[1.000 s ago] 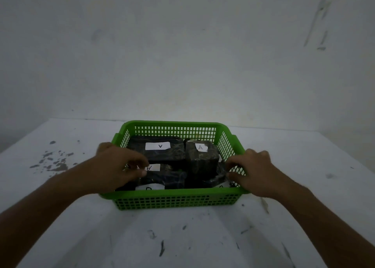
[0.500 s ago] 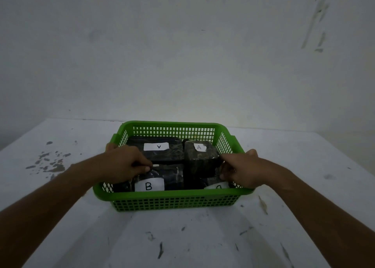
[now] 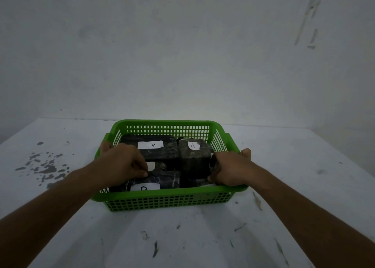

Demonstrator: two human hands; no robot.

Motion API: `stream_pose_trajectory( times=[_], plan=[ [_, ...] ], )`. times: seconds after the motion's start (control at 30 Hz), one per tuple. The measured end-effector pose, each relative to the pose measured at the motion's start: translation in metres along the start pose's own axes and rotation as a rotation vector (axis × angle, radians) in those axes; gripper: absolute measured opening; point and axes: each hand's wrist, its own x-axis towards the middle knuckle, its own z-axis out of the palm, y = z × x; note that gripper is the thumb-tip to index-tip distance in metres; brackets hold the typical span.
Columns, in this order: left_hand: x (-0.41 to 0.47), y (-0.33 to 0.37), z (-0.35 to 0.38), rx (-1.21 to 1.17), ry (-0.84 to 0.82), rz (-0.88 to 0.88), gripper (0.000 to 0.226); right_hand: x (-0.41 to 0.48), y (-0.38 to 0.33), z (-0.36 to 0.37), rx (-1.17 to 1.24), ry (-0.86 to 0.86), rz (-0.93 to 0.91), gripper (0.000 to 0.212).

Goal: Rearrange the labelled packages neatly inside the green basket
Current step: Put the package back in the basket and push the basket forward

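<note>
On a white table (image 3: pixel 81 217), green basket (image 3: pixel 168 201) of dark packages (image 3: pixel 160 152), left hand (image 3: pixel 121 164) curled, fingertips pressing a front package (image 3: pixel 162 179), right hand (image 3: pixel 231 169) closed on a package at the right wall.

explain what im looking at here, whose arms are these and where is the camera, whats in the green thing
There is no machine here: these are a person's two bare arms. The single camera is worn on their head, looking forward and down, so the arms reach in from the bottom. A green basket sits on a stained white table against a plain wall. Inside lie dark wrapped packages with white labels; two at the back read "A", and a front one has a label partly hidden by the rim. The left hand rests at the basket's left side, fingertips touching that front package. The right hand reaches in at the right side, pressing a dark package there. Nothing is lifted.
</note>
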Motion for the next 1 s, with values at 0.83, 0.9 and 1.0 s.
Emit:
stream_pose_trajectory(
  times=[0.83, 0.9, 1.0],
  plan=[
    [-0.092, -0.013, 0.009, -0.3, 0.224, -0.188, 0.1, -0.078, 0.021, 0.048, 0.716, 0.345, 0.013, 0.097],
    [-0.095, -0.009, 0.015, -0.433, 0.245, -0.182, 0.096, -0.078, 0.02, 0.056, 0.709, 0.331, 0.013, 0.109],
    [-0.092, -0.006, 0.016, -0.538, 0.243, -0.173, 0.09, -0.073, 0.019, 0.055, 0.805, 0.35, -0.001, 0.109]
  ],
)
